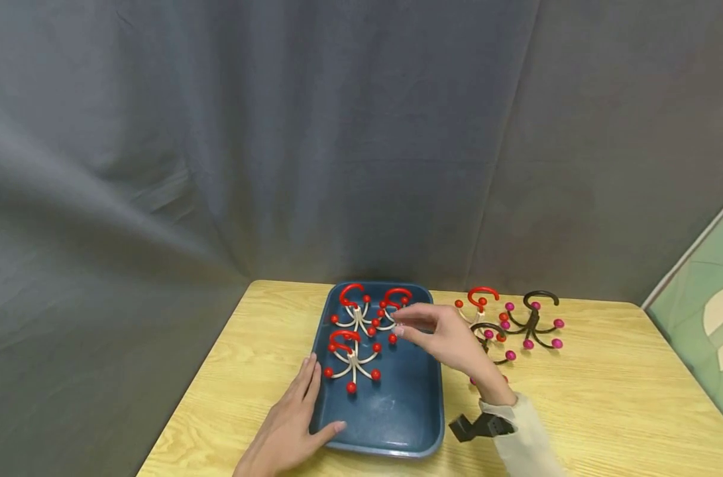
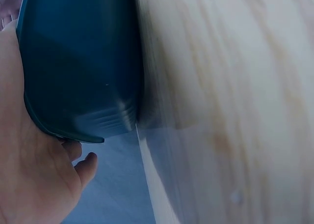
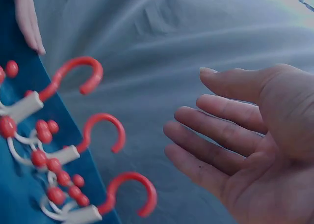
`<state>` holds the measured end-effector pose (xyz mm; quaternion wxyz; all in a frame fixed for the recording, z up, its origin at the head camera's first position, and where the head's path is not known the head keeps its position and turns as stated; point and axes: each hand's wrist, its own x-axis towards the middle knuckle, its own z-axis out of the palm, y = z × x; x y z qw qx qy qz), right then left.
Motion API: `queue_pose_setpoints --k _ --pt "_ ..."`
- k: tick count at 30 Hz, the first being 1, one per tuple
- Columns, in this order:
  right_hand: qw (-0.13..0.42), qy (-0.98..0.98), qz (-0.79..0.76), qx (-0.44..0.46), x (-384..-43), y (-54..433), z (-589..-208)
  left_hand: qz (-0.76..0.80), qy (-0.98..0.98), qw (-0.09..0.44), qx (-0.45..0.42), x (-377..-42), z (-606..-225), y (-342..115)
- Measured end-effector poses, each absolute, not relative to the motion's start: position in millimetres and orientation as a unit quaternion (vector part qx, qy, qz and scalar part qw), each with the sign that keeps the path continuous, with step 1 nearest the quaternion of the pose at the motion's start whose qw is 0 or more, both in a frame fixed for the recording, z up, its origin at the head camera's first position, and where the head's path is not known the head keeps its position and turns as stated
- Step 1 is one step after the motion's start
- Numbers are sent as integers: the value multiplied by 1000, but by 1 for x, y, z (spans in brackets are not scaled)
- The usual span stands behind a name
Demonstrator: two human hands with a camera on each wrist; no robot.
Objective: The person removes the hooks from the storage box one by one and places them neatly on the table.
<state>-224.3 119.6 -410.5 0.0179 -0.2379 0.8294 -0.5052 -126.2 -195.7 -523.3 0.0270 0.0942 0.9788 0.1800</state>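
Observation:
A blue tray [image 1: 397, 417] holds three multi-arm hook hangers, each with a red hook, white body and curved arms tipped with red balls: a front hanger [image 1: 352, 360], a back-left hanger [image 1: 358, 314] and a back-right hanger [image 1: 399, 290]. My left hand [image 1: 292, 421] rests along the tray's left rim, fingers straight, thumb over the inside. Over the tray's right side hovers my right hand [image 1: 447, 334], fingertips overlapping the back-right hanger in the head view. The right wrist view shows that palm [image 3: 245, 150] bare, thumb apart from the loosely bent fingers, red hooks standing up to the left.
On the wooden table [image 1: 611, 397], right of the tray, stand another red-and-white hanger [image 1: 479, 318] and a black hanger with magenta balls [image 1: 533, 321]. A second black hanger [image 1: 488, 326] is partly hidden by my right wrist. A grey curtain [image 1: 367, 146] hangs behind.

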Motion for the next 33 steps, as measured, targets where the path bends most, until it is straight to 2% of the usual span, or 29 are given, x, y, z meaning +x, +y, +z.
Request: queue_pose_setpoints --k 16,21,33 --pt "63 805 -502 -310 -245 56 -442 187 977 7 107 -124 -525 -197" --pt "58 801 -518 -295 -248 45 -450 183 976 -7 115 -126 -526 -197" --pt "56 816 -505 -274 -247 33 -461 193 975 11 108 -128 -529 -199"
